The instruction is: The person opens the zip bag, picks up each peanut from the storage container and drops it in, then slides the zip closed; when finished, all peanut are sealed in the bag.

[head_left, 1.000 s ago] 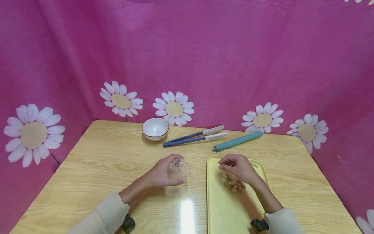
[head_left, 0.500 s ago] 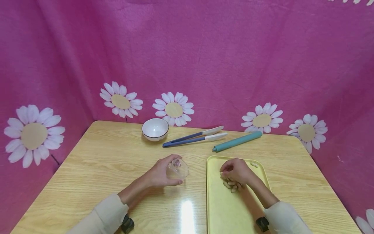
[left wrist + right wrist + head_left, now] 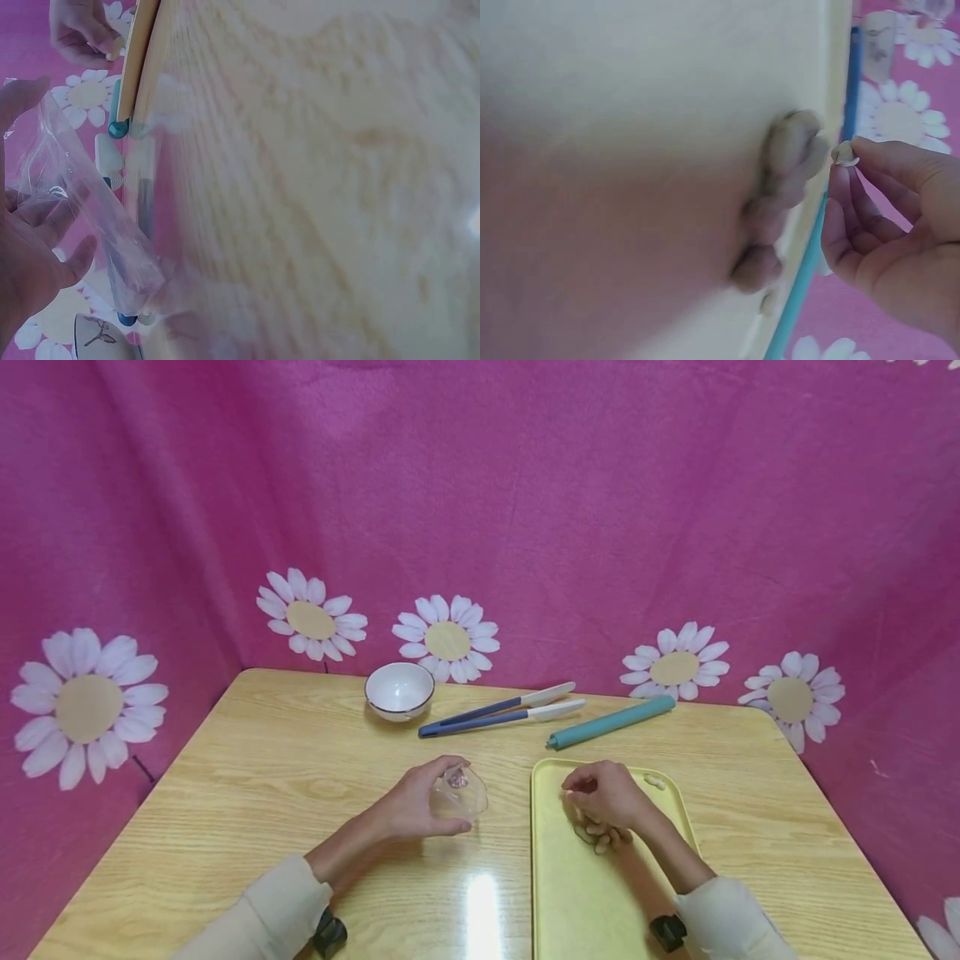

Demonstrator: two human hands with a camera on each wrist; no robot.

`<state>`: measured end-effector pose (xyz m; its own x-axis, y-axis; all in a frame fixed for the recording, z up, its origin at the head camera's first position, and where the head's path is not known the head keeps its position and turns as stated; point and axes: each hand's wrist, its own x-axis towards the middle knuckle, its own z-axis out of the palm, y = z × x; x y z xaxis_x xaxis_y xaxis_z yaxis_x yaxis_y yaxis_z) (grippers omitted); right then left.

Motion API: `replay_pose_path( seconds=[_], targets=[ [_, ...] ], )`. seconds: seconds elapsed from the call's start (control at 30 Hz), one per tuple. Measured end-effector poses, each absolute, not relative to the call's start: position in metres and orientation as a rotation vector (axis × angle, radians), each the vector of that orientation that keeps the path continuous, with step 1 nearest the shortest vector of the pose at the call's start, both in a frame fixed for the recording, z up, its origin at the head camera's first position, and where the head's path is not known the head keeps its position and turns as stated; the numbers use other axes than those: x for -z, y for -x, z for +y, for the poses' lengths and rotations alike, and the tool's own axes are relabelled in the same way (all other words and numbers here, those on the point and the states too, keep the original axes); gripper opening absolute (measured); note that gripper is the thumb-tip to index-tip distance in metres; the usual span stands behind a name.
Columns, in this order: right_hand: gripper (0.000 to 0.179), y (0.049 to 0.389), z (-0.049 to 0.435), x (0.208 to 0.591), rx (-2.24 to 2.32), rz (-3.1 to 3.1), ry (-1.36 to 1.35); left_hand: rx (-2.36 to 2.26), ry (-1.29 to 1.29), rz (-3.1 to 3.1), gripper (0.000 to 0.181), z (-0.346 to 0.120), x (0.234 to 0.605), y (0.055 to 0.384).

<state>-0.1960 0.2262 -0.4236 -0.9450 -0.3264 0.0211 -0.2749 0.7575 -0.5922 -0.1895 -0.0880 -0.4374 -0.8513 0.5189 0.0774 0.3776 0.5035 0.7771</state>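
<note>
My left hand (image 3: 414,803) grips a clear, see-through bowl (image 3: 467,793) over the wood table, left of the yellow tray; thumb and fingers reach round its sides. Its thin rim faces right, and the left wrist view shows the clear bowl (image 3: 97,202) from the side. Above the tray (image 3: 566,910), my right hand (image 3: 613,797) pinches a single peanut (image 3: 845,154) between thumb and fingertips. Just under that hand lies a heap of peanuts (image 3: 597,837), partly covered by it. One more peanut (image 3: 655,782) sits apart in the tray's far right corner.
Along the back of the table (image 3: 262,760) stand a white bowl (image 3: 399,687) with a dark rim, blue tongs (image 3: 480,721) with white tips, and a teal rod (image 3: 611,722). A pink curtain (image 3: 525,510) with daisies hangs behind.
My right hand has dipped to the peanut heap and risen slightly, and now has a peanut in its fingertips. The left hand and clear bowl have hardly moved.
</note>
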Motion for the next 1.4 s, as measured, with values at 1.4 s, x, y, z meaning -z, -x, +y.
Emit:
replay_pose_path(
  seconds=[1.4],
  targets=[
    [0.018, 0.179, 0.143, 0.401, 1.645, 2.447, 0.647, -1.304, -0.831, 2.577, 0.078, -0.088, 0.439, 0.19]
  ],
)
